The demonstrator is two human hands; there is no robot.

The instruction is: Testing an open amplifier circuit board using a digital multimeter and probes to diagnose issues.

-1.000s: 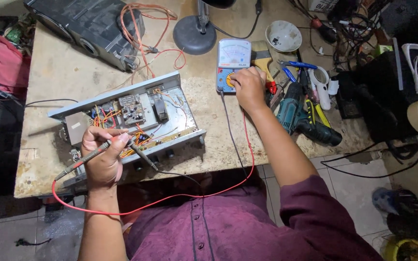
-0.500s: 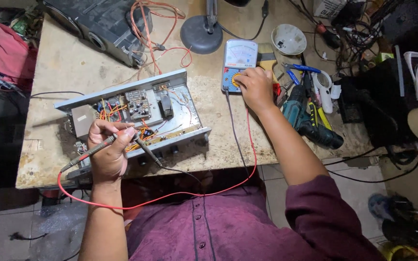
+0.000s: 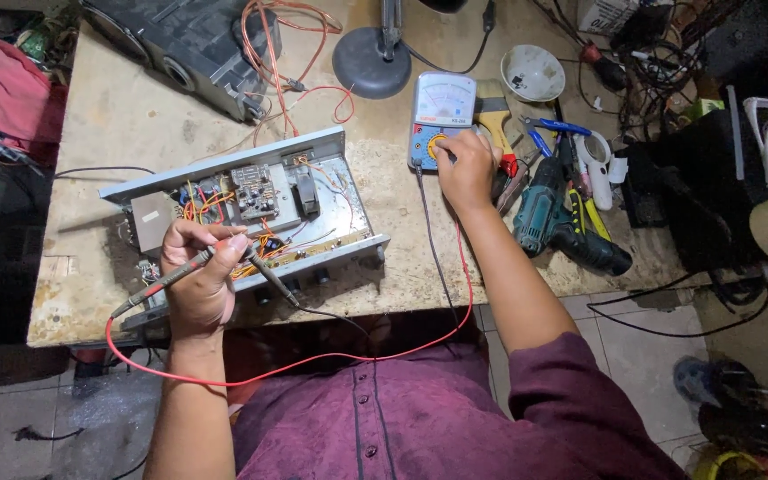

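The worktop (image 3: 108,133) is a worn, pale slab, stained and chipped along its near edge. On its left half lies an open grey metal chassis (image 3: 251,209), a shallow tray set at a slant, packed with a green circuit board, a boxy grey transformer at its left end and bundles of orange, yellow and red wires. To the far left of it rests a black speaker box (image 3: 180,44). Right of the centre a teal cordless drill (image 3: 562,218) lies on its side, with a round grey lamp base (image 3: 371,62) beyond. Near the lamp base sits an analogue multimeter (image 3: 442,120), pale blue with a white dial face and a yellow selector knob. The right hand (image 3: 467,169) rests on the meter's lower part, fingers curled onto the knob. The left hand (image 3: 199,280) hovers over the chassis's near edge, its fingers closed around two test probes (image 3: 215,267), one red and one black, crossed in the grip. A red lead (image 3: 313,360) and a black lead (image 3: 433,249) loop off the near edge toward the meter.
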